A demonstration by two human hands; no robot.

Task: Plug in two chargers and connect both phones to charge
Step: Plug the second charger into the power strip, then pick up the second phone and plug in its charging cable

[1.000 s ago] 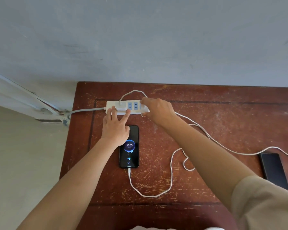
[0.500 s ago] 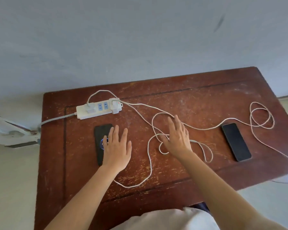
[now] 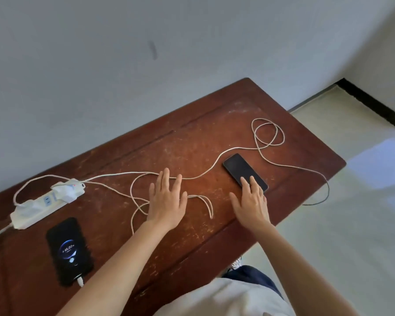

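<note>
two bare hands reach over a scratched reddish-brown wooden table (image 3: 214,144) that runs diagonally across the frame. the left hand (image 3: 167,201) sits at the centre, palm down with fingers spread and grasping nothing, over a tangle of white cable loops; whether it presses on them i cannot tell. the right hand (image 3: 251,201), right of centre, is likewise flat and released, and its fingertips (image 3: 245,182) reach the near end of a dark-screened phone (image 3: 244,172) lying flat on the table, with no plug seen in it.

at the left of the frame a white power strip (image 3: 43,206) lies on the table with a white charger (image 3: 70,190) plugged in at its far end. below it, in the lower left, a second phone (image 3: 70,250) lies face up with a lit charging graphic, a white plug (image 3: 79,281) in its bottom edge.

a long white cable (image 3: 214,165) runs from the strip across the centre, passes just beside the dark phone, coils in loops at the upper right of the table, then trails off the table's right edge, where its loose end (image 3: 306,204) hangs over the pale floor (image 3: 351,224).
</note>
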